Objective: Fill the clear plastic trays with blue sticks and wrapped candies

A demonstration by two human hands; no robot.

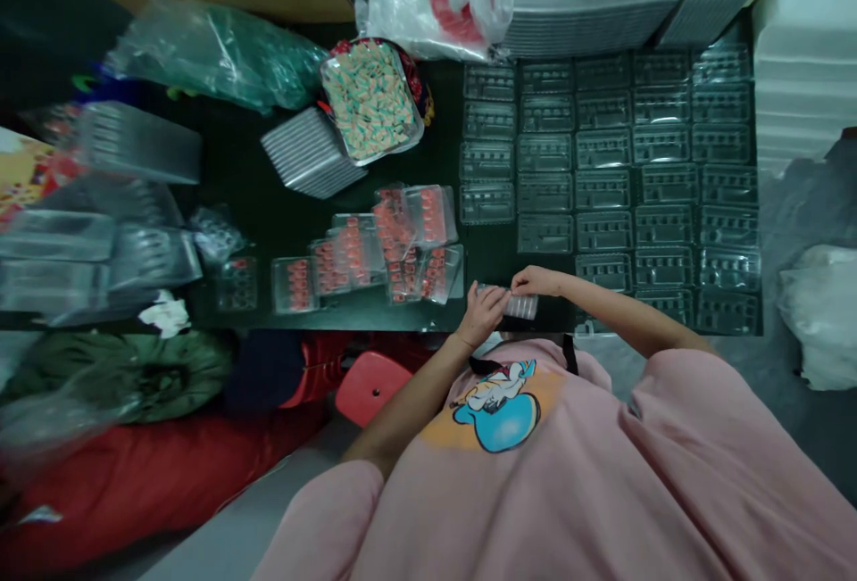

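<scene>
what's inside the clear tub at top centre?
The clear tub is filled with small peach-and-teal pieces. Its bottom and lower layers are covered by them.

Left-edge trays (100,206): motion-blurred, contents unreadable.
Held clear tray (519,304): partly hidden under left hand (480,313) and right hand (536,280) (contents too small to tell).
Stacked trays (589,1): cut off by top edge.
White stack (803,72): cropped at right edge.
</scene>
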